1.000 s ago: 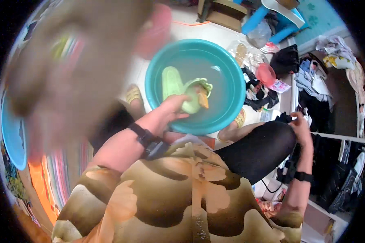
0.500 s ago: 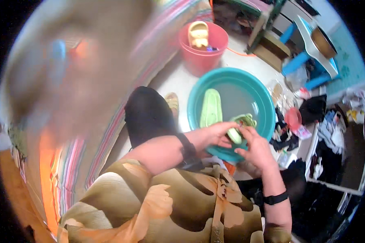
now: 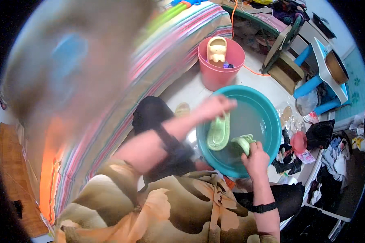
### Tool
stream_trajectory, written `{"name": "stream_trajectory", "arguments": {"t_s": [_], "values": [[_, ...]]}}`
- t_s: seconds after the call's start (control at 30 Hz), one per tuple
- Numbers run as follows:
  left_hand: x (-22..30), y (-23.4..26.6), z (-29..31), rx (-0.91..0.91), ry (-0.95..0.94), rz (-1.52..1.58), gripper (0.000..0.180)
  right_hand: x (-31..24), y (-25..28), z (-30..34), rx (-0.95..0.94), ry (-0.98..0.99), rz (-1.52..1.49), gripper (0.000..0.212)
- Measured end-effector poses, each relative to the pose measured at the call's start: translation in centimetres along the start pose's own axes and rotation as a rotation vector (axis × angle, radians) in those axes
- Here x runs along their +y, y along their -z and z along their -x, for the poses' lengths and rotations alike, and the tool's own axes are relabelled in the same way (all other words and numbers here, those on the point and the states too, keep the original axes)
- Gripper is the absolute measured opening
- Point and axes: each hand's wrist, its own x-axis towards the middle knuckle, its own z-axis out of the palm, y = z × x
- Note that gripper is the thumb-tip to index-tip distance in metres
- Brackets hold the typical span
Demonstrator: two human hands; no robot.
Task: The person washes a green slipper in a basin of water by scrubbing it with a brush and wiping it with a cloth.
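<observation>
A teal basin of cloudy water stands on the floor in front of me. Inside it, on the left, lies a light green slipper, its long flat side facing up. My left hand is over the far end of that slipper, smeared by motion, so its grip and any contact are unclear. Toward the near right of the basin, my right hand grips a second light green slipper, which is tilted and partly in the water. The fingers of this hand hide part of it.
Behind the basin is a pink bucket with a pale yellow slipper in it. A striped cloth drapes on the left. At right stand a blue-and-white stool and piled clothes. A blurred shape covers the upper left.
My left hand has left the slipper that both hands were at and moved up and left to the other one. My right hand keeps its slipper. The whole view has shifted.
</observation>
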Motion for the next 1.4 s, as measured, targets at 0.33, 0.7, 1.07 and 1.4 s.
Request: {"name": "stream_trajectory", "arguments": {"t_s": [0.33,0.7,1.07,1.4], "values": [[3.4,28.9,-3.1,1.253,-0.281,-1.003,0.063,-0.4,0.0,0.2,-0.128,-0.069,-0.031,0.035],[1.4,30.7,-5.5,1.175,-0.003,-1.119,0.035,0.7,-0.9,-0.3,-0.116,-0.062,-0.041,0.032],[1.5,31.1,-5.6,1.329,-0.335,-0.866,0.034,1.2,-1.7,-0.2,-0.098,-0.086,-0.056,0.031],[0.3,31.5,-2.9,1.256,-0.291,-0.924,0.043,1.2,-1.8,0.1,-0.102,-0.104,-0.103,0.031]]}}
